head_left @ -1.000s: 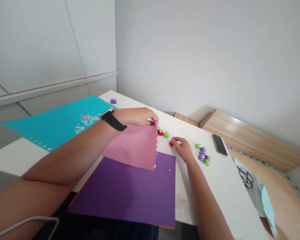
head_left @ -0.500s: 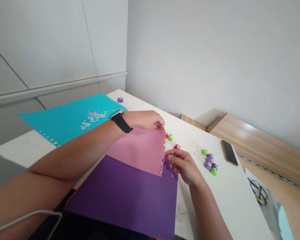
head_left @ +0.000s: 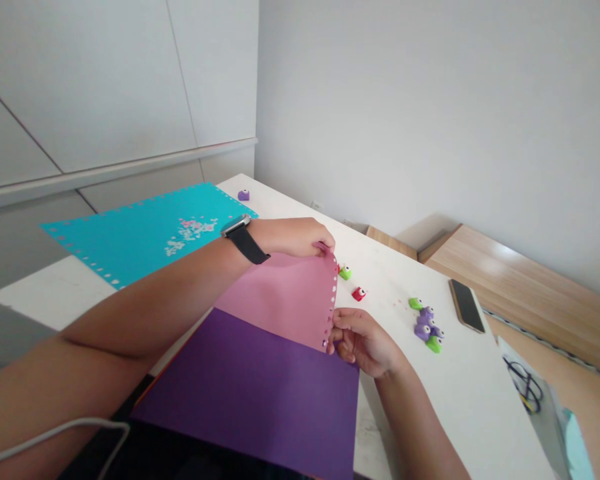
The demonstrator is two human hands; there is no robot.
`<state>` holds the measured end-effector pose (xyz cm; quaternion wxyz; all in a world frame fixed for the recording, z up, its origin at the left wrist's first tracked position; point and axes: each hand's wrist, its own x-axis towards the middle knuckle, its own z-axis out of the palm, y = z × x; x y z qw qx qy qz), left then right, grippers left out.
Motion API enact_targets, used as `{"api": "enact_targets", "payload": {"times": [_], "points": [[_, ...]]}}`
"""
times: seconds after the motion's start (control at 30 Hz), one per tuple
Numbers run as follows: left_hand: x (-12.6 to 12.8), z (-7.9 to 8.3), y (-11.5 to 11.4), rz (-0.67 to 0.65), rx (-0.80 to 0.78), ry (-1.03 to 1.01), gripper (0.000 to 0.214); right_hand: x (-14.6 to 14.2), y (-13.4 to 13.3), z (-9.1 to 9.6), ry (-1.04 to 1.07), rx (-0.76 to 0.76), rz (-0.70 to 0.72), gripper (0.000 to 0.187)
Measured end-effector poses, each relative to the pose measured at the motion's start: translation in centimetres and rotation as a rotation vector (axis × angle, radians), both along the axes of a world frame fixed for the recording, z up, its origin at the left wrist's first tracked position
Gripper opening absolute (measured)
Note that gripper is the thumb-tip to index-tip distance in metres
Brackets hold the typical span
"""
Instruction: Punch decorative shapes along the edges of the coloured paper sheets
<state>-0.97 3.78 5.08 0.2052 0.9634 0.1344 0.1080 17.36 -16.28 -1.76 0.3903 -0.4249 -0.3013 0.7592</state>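
Note:
A pink sheet of paper point(head_left: 285, 293) with a row of small punched holes down its right edge is raised over a purple sheet point(head_left: 260, 393). My left hand point(head_left: 314, 237), a black-strapped watch on its wrist, pinches the pink sheet's far right corner. At the near part of the punched edge, my right hand point(head_left: 363, 340) has its fingers curled against the paper, seemingly gripping it; the fingertips are partly hidden. Just beyond lie a red craft punch point(head_left: 359, 294) and a green craft punch point(head_left: 345, 272), with another red one partly behind the paper.
A turquoise sheet point(head_left: 125, 230) with punched edges bears a heap of paper bits point(head_left: 190, 233). One purple punch point(head_left: 243, 195) stands at the far corner of the white table point(head_left: 465, 400). Several purple and green punches point(head_left: 425, 327) cluster at right, near a phone point(head_left: 466, 305).
My right hand has shifted slightly nearer along the punched edge, and its fingers have closed in against the paper. My left hand keeps its hold on the corner. The view has shifted slightly.

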Motion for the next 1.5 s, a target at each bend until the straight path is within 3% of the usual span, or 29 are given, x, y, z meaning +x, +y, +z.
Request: {"api": "enact_targets", "payload": {"times": [0.27,0.37,0.5,0.57,0.63,0.73,0.8,0.87,1.0,1.17,1.5], "points": [[0.4,-0.9,0.6,0.01,0.024,-0.009,0.017,-0.5,0.0,0.3,0.056,-0.008,-0.042,0.019],[0.3,-0.1,-0.3,0.029,0.07,-0.017,0.016,-0.7,-0.2,0.3,0.032,0.035,-0.115,0.017],[-0.9,2.2,-5.3,0.166,0.227,-0.25,0.049,-0.7,-0.4,0.6,-0.02,0.152,-0.217,0.015],[-1.7,2.6,-8.6,0.229,0.165,-0.33,0.039,-0.8,-0.6,0.9,-0.016,0.189,-0.228,0.014],[-2.6,2.0,-11.5,0.193,0.008,-0.312,0.029,-1.1,-0.8,1.1,-0.003,0.212,-0.244,0.014],[-3.4,-0.3,-14.3,0.162,-0.178,-0.283,0.052,-1.7,-1.2,1.3,-0.009,0.238,-0.29,0.013],[-3.5,-1.8,-15.3,0.127,-0.217,-0.321,0.069,-2.1,-1.3,1.1,-0.026,0.245,-0.305,0.014],[-3.3,-2.9,-15.7,0.151,-0.182,-0.381,0.069,-2.4,-1.4,0.9,-0.045,0.263,-0.318,0.015],[-2.9,-4.2,-15.6,0.265,-0.112,-0.457,0.042,-2.3,-1.3,0.3,-0.124,0.345,-0.335,0.015],[-2.7,-5.1,-15.0,0.258,-0.104,-0.466,0.03,-2.0,-1.3,-0.3,-0.252,0.405,-0.313,0.017],[-2.8,-5.8,-14.6,0.291,-0.104,-0.453,0.023,-3.6,-1.2,-0.2,-0.115,0.276,-0.408,0.014]]}}
